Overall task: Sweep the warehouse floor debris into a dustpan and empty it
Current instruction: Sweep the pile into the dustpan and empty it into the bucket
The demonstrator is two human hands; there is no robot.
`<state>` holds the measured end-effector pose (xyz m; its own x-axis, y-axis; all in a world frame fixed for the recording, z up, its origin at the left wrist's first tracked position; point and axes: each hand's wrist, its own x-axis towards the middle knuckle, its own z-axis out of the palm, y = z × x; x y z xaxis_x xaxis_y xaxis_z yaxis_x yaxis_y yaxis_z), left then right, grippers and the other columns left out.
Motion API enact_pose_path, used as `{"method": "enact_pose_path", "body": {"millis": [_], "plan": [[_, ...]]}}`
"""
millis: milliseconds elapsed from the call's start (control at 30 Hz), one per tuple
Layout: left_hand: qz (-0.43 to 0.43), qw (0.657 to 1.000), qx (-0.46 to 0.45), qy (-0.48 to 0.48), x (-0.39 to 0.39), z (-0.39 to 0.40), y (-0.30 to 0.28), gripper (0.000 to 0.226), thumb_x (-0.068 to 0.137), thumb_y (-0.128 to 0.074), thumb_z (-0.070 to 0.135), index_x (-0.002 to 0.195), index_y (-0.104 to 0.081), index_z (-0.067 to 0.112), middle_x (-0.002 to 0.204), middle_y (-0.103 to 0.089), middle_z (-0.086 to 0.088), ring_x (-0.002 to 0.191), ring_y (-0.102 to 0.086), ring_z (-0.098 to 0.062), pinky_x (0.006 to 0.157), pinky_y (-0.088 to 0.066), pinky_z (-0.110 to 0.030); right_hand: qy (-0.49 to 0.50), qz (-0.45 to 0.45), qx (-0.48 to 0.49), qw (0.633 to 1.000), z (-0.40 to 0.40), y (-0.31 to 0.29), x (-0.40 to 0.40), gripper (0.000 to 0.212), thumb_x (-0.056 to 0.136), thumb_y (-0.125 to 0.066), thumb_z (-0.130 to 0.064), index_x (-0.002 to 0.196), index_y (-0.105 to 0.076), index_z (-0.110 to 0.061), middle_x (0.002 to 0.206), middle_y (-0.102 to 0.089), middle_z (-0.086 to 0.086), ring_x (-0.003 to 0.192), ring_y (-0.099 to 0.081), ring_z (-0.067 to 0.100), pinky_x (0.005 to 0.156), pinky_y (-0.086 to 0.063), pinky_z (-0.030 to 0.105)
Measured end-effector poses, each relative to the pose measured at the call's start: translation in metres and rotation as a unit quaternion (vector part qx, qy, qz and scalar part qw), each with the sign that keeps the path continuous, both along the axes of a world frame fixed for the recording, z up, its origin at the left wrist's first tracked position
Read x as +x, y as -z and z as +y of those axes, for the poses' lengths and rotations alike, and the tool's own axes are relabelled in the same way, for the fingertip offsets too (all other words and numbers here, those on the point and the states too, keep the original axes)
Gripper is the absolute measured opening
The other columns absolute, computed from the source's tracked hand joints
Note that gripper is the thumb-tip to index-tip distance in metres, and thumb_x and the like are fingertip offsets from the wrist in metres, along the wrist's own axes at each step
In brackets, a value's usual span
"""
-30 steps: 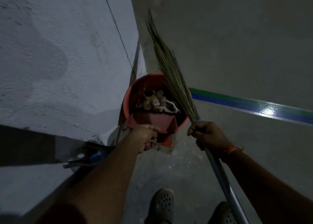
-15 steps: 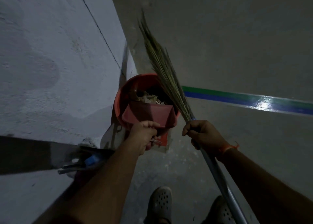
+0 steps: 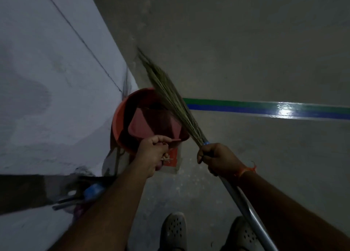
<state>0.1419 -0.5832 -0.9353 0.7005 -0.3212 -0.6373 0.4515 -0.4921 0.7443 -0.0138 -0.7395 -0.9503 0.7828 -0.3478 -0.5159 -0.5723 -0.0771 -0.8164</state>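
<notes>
Your left hand grips the dustpan handle, pan tipped upside down inside the red bucket beside the wall. Your right hand clenches the broom. Keep the pan's lip below the rim and tap it, so the dust likely drops inside.
</notes>
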Motion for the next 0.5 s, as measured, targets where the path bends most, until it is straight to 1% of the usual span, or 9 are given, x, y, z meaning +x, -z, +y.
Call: {"method": "enact_pose_path", "body": {"millis": [67,200,267,367,433,500], "plan": [[0.003,1.0,-0.01,0.029,-0.009,-0.018,-0.004,0.032,0.087,-0.052,-0.016,0.088,-0.073,0.009,0.074,-0.063,-0.008,0.048,-0.05,-0.013,0.05,-0.04,-0.025,0.029,-0.008,0.007,1.0,-0.011,-0.002,-0.018,0.031,0.09,-0.051,0.005,0.071,-0.068,-0.014,0.048,-0.051,0.003,0.04,-0.048,0.02,0.043,-0.041,0.029],[-0.004,0.994,-0.019,0.111,-0.041,-0.075,-0.017,0.032,0.086,-0.052,-0.017,0.096,-0.073,0.005,0.081,-0.063,-0.008,0.048,-0.051,-0.011,0.039,-0.04,-0.021,0.08,-0.016,0.017,0.997,-0.048,-0.007,-0.062,0.035,0.089,-0.05,0.005,0.069,-0.068,-0.017,0.049,-0.05,0.008,0.042,-0.048,0.022,0.044,-0.041,0.029],[-0.006,0.989,-0.019,0.148,-0.067,-0.112,-0.025,0.03,0.088,-0.051,-0.017,0.098,-0.071,0.002,0.075,-0.062,-0.008,0.043,-0.049,-0.008,0.037,-0.037,-0.018,0.107,-0.014,0.022,0.994,-0.074,-0.008,-0.09,0.035,0.089,-0.05,0.006,0.07,-0.068,-0.016,0.048,-0.05,0.005,0.041,-0.047,0.022,0.043,-0.041,0.028],[-0.004,0.98,-0.015,0.196,-0.113,-0.17,-0.033,0.028,0.089,-0.048,-0.016,0.1,-0.069,-0.002,0.063,-0.055,-0.008,0.031,-0.04,-0.005,0.033,-0.028,-0.013,0.144,-0.011,0.023,0.989,-0.114,-0.008,-0.139,0.036,0.089,-0.049,0.007,0.069,-0.067,-0.017,0.046,-0.05,0.0,0.038,-0.047,0.018,0.043,-0.04,0.025],[-0.006,0.969,0.001,0.246,-0.147,-0.21,-0.032,0.029,0.09,-0.049,-0.012,0.096,-0.071,0.006,0.06,-0.054,-0.01,0.031,-0.038,-0.007,0.035,-0.027,-0.015,0.173,-0.009,0.023,0.985,-0.141,-0.006,-0.179,0.037,0.088,-0.049,0.007,0.069,-0.067,-0.018,0.047,-0.05,0.0,0.039,-0.048,0.019,0.043,-0.041,0.025],[-0.006,0.956,0.01,0.292,-0.183,-0.248,-0.028,0.032,0.089,-0.051,-0.009,0.092,-0.073,0.014,0.062,-0.058,-0.013,0.037,-0.041,-0.012,0.04,-0.03,-0.019,0.204,-0.005,0.025,0.979,-0.169,-0.005,-0.223,0.036,0.088,-0.049,0.006,0.069,-0.067,-0.018,0.047,-0.051,-0.002,0.04,-0.048,0.02,0.043,-0.041,0.026]]}}
